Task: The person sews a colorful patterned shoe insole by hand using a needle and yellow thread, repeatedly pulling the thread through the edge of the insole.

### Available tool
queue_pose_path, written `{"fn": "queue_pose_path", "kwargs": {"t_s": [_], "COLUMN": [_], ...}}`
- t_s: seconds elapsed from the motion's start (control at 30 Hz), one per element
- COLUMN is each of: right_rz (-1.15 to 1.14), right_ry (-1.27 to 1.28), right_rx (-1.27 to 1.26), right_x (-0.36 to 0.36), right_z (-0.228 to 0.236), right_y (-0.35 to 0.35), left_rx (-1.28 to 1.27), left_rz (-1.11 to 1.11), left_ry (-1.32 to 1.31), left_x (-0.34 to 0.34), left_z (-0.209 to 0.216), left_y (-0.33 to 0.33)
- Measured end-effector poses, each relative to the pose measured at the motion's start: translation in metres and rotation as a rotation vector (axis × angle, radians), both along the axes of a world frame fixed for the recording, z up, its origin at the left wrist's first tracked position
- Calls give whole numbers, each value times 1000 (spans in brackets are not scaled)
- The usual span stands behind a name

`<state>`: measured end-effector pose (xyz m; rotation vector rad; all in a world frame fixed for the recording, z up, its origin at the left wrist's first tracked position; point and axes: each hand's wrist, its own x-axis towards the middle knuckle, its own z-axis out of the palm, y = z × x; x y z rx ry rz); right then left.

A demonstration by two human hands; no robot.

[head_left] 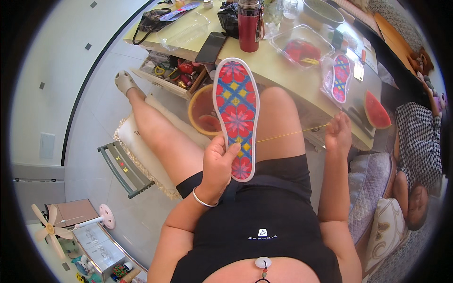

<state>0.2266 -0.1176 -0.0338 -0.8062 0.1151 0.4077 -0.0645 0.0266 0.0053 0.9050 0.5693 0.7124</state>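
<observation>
My left hand (pixel 218 162) grips an embroidered insole (pixel 237 120) by its lower left edge, thumb on the front. White binding runs round its red, blue, yellow and pink stitched pattern. From the insole's lower part a yellow thread (pixel 288 135) stretches taut to the right. My right hand (pixel 338 132) is raised with its fingers closed at the far end of that thread; whether a needle is in them is too small to tell. A second insole (pixel 340 78) with a like pattern lies in clear plastic on the table's right side.
On the table (pixel 283 78) stand a red thermos (pixel 249 30), a phone (pixel 212 47) and a clear plastic box (pixel 302 47). A watermelon slice (pixel 376 111) rests at its right edge. Below are an open drawer (pixel 170 78) and a brown bucket (pixel 198 111). Another person (pixel 417 141) lies at right.
</observation>
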Motion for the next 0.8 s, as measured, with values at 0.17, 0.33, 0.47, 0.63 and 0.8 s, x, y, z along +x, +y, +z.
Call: {"fn": "queue_pose_path", "kwargs": {"t_s": [0.17, 0.33, 0.47, 0.63, 0.8], "right_rz": [-15, 182, 627, 489, 466], "right_ry": [-133, -260, -432, -1235, -1398], "right_rx": [21, -212, -299, -389, -399], "right_x": [4, -56, -113, -152, -157], "right_z": [-2, 21, 45, 70, 69], "right_y": [-3, 18, 24, 50, 55], "left_rx": [24, 18, -285, -875, -941], "left_rz": [1, -26, -203, -455, -393], "left_ry": [13, -10, -75, -468, -423], "left_x": [3, 6, 6, 2, -2], "left_z": [7, 4, 8, -4, -1], "left_y": [-5, -8, -4, -4, -8]}}
